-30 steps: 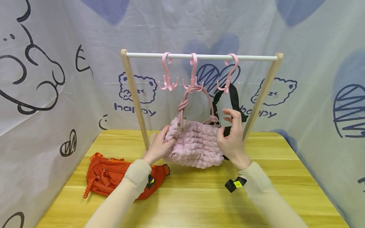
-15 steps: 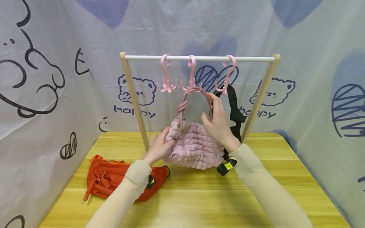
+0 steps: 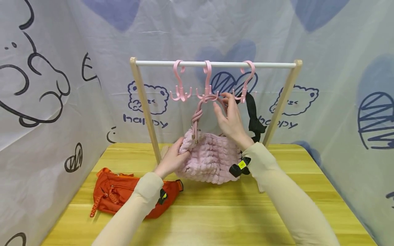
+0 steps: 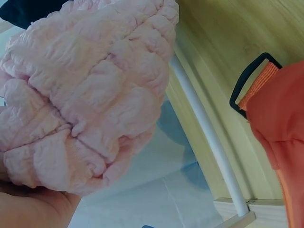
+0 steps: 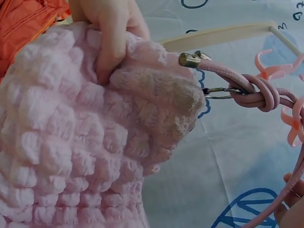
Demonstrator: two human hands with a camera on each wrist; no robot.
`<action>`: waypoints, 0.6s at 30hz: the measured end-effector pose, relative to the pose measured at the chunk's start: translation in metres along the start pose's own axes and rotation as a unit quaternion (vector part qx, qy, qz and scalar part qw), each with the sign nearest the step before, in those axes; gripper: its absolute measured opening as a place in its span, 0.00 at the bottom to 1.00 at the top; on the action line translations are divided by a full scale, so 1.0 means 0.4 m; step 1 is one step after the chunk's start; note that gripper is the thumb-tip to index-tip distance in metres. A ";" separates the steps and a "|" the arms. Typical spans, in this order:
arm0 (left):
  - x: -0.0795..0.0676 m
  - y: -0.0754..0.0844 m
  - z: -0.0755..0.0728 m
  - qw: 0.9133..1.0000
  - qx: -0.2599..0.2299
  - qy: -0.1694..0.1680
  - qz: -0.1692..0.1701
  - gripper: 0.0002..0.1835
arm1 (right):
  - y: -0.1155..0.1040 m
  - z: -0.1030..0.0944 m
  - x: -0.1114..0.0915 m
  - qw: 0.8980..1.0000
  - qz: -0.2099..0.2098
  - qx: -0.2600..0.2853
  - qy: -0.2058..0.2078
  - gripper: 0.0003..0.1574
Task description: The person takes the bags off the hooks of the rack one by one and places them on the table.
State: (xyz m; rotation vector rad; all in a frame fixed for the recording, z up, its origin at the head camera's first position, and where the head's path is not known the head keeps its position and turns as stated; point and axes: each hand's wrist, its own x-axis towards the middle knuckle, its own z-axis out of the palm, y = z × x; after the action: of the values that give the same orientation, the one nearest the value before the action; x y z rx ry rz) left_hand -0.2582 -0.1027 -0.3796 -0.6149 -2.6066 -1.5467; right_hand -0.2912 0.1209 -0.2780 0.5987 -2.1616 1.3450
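Observation:
A pink puffy handbag (image 3: 210,159) hangs below the middle pink hook (image 3: 208,82), its knotted cord handle (image 3: 197,118) reaching up to the hook's lower prongs. Whether the cord sits fully over a prong is hard to tell. My left hand (image 3: 172,159) grips the bag's left end, with the thumb on the front fabric. High on the handle's right side, my right hand (image 3: 231,121) holds the cord between thumb and fingers. In the right wrist view, the fingertips (image 5: 292,204) of that hand lie along the cord (image 5: 278,197), beside the knot.
A white rail (image 3: 271,65) on wooden posts carries two more pink hooks, left (image 3: 181,92) and right (image 3: 244,89). A black strap (image 3: 252,109) hangs under the right one. An orange waist bag (image 3: 123,191) lies on the wooden table (image 3: 203,218) at left.
My right hand has moved up and left, from beside the bag's right end to the upper handle, and now holds the cord. My left hand stays on the bag's left end.

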 end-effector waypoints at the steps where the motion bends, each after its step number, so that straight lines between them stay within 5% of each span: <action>1: 0.002 0.003 -0.001 1.000 0.004 -0.002 -0.001 0.31 | -0.001 0.001 0.004 1.000 0.007 0.010 0.002 0.27; 12: 0.023 0.052 -0.011 0.998 0.061 -0.029 -0.007 0.35 | -0.019 0.003 0.033 0.997 0.045 0.050 0.032 0.18; 18: 0.036 0.088 -0.023 0.997 0.066 -0.018 0.042 0.39 | -0.008 0.010 0.037 0.998 0.029 0.046 0.042 0.16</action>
State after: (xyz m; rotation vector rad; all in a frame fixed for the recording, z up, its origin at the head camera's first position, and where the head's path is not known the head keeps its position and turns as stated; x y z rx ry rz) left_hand -0.2601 -0.0912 -0.3423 -0.7370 -2.6438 -1.3398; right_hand -0.3016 0.1146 -0.2679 0.5096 -2.0733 1.4800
